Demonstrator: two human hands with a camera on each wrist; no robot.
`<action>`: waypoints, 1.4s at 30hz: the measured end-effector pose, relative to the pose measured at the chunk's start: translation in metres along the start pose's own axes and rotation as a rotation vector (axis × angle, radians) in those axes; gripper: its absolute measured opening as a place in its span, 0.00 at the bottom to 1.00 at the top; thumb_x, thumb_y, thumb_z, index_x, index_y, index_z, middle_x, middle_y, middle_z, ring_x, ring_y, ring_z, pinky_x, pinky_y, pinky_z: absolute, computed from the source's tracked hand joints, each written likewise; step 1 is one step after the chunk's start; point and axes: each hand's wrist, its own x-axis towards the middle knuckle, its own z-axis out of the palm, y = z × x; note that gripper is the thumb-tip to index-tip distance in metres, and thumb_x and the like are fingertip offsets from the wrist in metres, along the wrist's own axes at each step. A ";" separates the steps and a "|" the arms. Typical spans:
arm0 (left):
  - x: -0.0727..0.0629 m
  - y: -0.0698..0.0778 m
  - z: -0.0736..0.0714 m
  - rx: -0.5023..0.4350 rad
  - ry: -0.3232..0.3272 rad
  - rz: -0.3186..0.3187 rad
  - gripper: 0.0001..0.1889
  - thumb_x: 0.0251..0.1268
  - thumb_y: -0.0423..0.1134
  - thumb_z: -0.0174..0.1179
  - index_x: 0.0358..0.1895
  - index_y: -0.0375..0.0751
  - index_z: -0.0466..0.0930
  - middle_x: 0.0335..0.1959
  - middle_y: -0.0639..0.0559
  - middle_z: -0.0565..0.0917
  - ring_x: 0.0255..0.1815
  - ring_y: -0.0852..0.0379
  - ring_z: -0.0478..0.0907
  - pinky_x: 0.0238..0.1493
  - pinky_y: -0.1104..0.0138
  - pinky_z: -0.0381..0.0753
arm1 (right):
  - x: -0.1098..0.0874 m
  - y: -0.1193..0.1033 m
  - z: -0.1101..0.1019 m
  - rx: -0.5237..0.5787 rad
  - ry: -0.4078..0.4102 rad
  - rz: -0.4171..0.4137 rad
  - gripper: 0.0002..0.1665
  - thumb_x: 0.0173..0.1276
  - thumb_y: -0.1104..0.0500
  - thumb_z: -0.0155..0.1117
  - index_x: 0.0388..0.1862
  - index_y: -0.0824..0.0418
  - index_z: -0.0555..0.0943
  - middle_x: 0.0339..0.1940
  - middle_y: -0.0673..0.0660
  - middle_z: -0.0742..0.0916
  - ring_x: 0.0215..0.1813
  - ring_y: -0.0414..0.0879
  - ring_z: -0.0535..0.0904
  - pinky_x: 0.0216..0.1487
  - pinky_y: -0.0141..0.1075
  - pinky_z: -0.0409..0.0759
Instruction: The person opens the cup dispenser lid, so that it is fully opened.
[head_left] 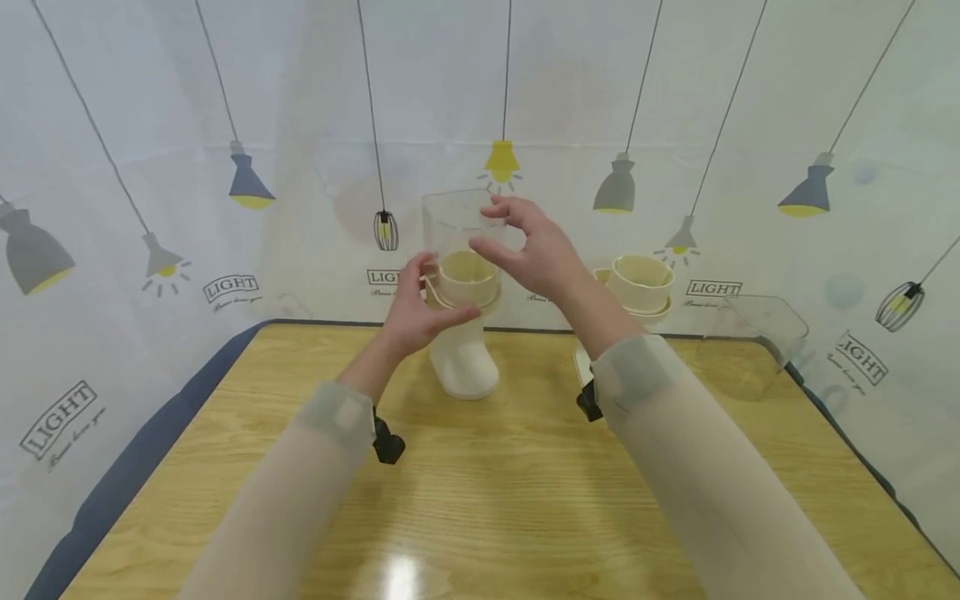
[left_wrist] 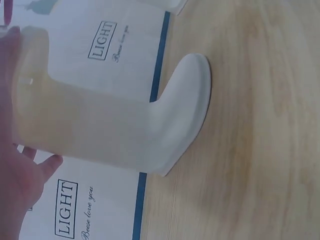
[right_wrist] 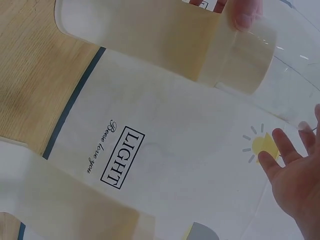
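Fingers of the left hand [head_left: 412, 318] are wrapped round the upper part of a white boot [head_left: 462, 358], with the thumb laid across its front and a fingertip seen over the cream collar [right_wrist: 250, 60] in the right wrist view. The boot is set upright on the wooden bench [head_left: 487, 475], near its back edge and ahead of both arms. Above the collar, a clear plastic piece [head_left: 459, 218] is stood upright; how deeply it is seated cannot be told. The right hand [head_left: 543, 254] is raised beside the plastic piece's right edge, its fingers loosely spread and clenched on nothing; whether the edge is touched by a fingertip cannot be told. Farther right, a second boot [head_left: 641, 287] with a matching cream collar is partly hidden by the right forearm, well apart from the first. At the back right corner of the bench, another clear piece [head_left: 750, 333] can be made out. Both forearms are covered by pale sleeves [head_left: 277, 492]. Behind the bench, a white curtain [head_left: 570, 92] is printed with hanging lamps and the word LIGHT.
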 end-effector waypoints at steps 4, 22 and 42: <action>-0.009 0.001 0.009 0.024 0.072 0.004 0.65 0.50 0.60 0.87 0.87 0.54 0.52 0.83 0.44 0.60 0.80 0.43 0.62 0.81 0.43 0.69 | -0.002 0.001 0.001 0.024 0.003 0.009 0.34 0.76 0.42 0.74 0.74 0.54 0.78 0.87 0.47 0.72 0.83 0.55 0.74 0.83 0.57 0.71; -0.038 0.017 0.056 0.157 0.390 0.031 0.67 0.42 0.64 0.89 0.84 0.48 0.56 0.73 0.41 0.66 0.71 0.44 0.65 0.73 0.47 0.75 | -0.012 0.007 0.007 0.169 0.027 -0.029 0.42 0.71 0.51 0.79 0.77 0.57 0.68 0.89 0.48 0.68 0.78 0.59 0.77 0.80 0.60 0.74; -0.028 0.018 0.054 0.045 0.281 0.039 0.70 0.44 0.60 0.90 0.84 0.49 0.47 0.81 0.39 0.65 0.80 0.41 0.68 0.81 0.44 0.71 | -0.014 -0.004 0.031 0.306 0.075 0.141 0.55 0.66 0.39 0.82 0.77 0.50 0.56 0.87 0.52 0.68 0.84 0.58 0.71 0.82 0.58 0.74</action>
